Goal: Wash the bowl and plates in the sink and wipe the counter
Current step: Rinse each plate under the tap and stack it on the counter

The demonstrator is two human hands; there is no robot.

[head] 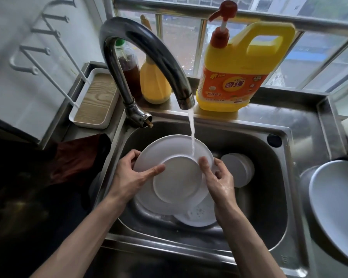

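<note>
My left grip (137, 177) and right grip (219, 178) both clasp the white plate (179, 177) by opposite rims, thumbs on its upturned underside. It's held between them over the sink (265, 163), under the water stream (191, 133).

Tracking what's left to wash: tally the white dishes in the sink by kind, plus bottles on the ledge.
Plates: 2 (held plate, lower plate)
Bowl: 1
Bottles: 3 (detergent jug, yellow bottle, dark bottle)
Total: 6
</note>
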